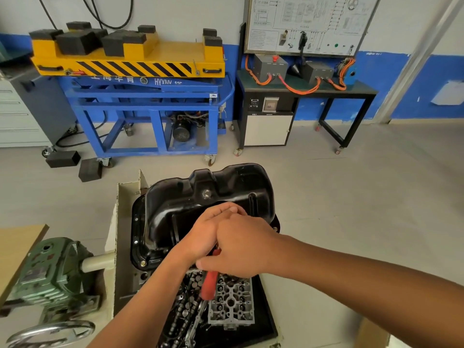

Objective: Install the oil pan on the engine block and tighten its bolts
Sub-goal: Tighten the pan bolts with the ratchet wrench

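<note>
Two hands stacked over near-R side of oil pan (208, 197). Black, sump side up, flange (136, 229) w/ bolt holes showing along L edge; sits over engine block, block itself hidden by pan + hands. L hand (208, 232) underneath, fingers (232, 209) straight, lying on pan wall. R hand (247, 247) on top, curled round red-handled tool (210, 285), thumb across handle; tool tip not visible. Just below: cyl head (231, 302) + camshafts (180, 310) in black tray (266, 310). Green gearbox (50, 267) at L.
</note>
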Motion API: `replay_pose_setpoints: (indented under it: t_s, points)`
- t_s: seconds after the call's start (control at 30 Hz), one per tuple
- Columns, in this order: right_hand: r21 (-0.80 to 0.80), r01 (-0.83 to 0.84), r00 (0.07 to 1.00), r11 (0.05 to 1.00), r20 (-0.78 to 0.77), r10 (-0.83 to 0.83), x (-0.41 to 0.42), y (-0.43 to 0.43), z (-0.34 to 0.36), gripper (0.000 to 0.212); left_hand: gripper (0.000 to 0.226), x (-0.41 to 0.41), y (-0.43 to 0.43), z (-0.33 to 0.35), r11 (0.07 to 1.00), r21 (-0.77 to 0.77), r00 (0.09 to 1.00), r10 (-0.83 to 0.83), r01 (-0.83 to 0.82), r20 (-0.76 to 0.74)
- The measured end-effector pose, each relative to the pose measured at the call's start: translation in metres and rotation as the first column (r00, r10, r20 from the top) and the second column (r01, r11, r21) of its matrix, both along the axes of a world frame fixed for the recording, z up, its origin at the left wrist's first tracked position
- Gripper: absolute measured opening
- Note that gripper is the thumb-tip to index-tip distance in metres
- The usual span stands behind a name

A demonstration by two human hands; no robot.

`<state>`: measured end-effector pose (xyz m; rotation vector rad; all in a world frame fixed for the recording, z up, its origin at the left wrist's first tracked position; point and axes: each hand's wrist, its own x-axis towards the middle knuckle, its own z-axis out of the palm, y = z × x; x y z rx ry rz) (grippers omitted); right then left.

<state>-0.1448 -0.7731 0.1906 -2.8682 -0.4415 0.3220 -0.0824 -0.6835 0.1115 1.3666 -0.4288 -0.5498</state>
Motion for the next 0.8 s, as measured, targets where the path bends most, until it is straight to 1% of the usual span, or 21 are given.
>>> replay_pose_setpoints:
  t_s: [0.03,0.1,0.13,0.17,0.23,0.27,0.33,0.4,0.43,0.5,0.53,0.6,0.67,0.8]
  points:
    - [0.027,0.002,0.997,1.000,-0.073,0.000,0.003,-0.005,-0.001,0.029,0.030,0.002,0.001,-0.004,1.000,0.002,1.000,0.005,-0.005,-0.009]
    - [0.010,-0.015,0.976,1.000,-0.218,0.017,0.006,-0.016,0.009,0.047,0.030,0.007,0.005,-0.010,1.000,-0.014,0.999,-0.004,0.004,-0.032]
    - [-0.029,-0.028,0.964,0.999,-0.263,0.020,0.010,-0.023,0.012,0.051,0.030,0.009,0.007,-0.011,1.000,-0.011,0.999,-0.006,0.006,-0.039]
    - [-0.069,-0.035,0.953,0.997,-0.303,0.012,0.014,-0.028,0.014,0.051,0.030,0.012,0.009,-0.013,1.000,-0.001,0.999,-0.011,0.011,-0.037]
    - [-0.148,-0.058,0.944,0.987,-0.329,0.006,0.023,-0.037,0.016,0.044,0.038,0.017,0.011,-0.016,0.999,0.040,1.000,-0.009,0.010,-0.028]
    - [-0.192,-0.058,0.949,0.980,-0.316,-0.006,0.027,-0.042,0.017,0.039,0.041,0.019,0.012,-0.017,0.998,0.056,1.000,-0.014,0.015,-0.021]
    - [-0.283,-0.014,0.974,0.959,-0.222,-0.051,0.032,-0.050,0.021,0.030,0.036,0.019,0.015,-0.017,0.998,0.010,0.998,-0.066,0.067,-0.021]
    - [-0.280,0.084,0.993,0.956,-0.051,-0.103,0.035,-0.057,0.021,0.029,0.034,0.018,0.016,-0.015,0.991,-0.037,0.992,-0.128,0.127,-0.020]
    - [-0.267,0.112,0.994,0.957,0.034,-0.106,0.037,-0.059,0.021,0.025,0.034,0.017,0.015,-0.014,0.989,-0.036,0.989,-0.145,0.145,-0.008]
    - [-0.273,0.092,0.986,0.958,0.160,-0.049,0.040,-0.062,0.018,0.014,0.037,0.017,0.014,-0.014,0.982,-0.027,0.982,-0.184,0.185,0.030]
    - [-0.275,0.063,0.981,0.959,0.194,-0.009,0.043,-0.062,0.015,0.014,0.039,0.017,0.013,-0.014,0.977,-0.030,0.977,-0.211,0.212,0.046]
    - [-0.256,0.002,0.976,0.967,0.213,0.054,0.045,-0.063,0.008,0.015,0.046,0.016,0.014,-0.013,0.964,-0.049,0.964,-0.258,0.261,0.061]
    - [-0.218,-0.035,0.973,0.975,0.217,0.083,0.045,-0.065,0.004,0.018,0.050,0.016,0.015,-0.012,0.958,-0.063,0.959,-0.277,0.281,0.057]
    - [-0.196,-0.070,0.976,0.978,0.190,0.108,0.040,-0.069,0.006,0.022,0.039,0.019,0.017,-0.013,0.968,-0.071,0.969,-0.237,0.242,0.071]
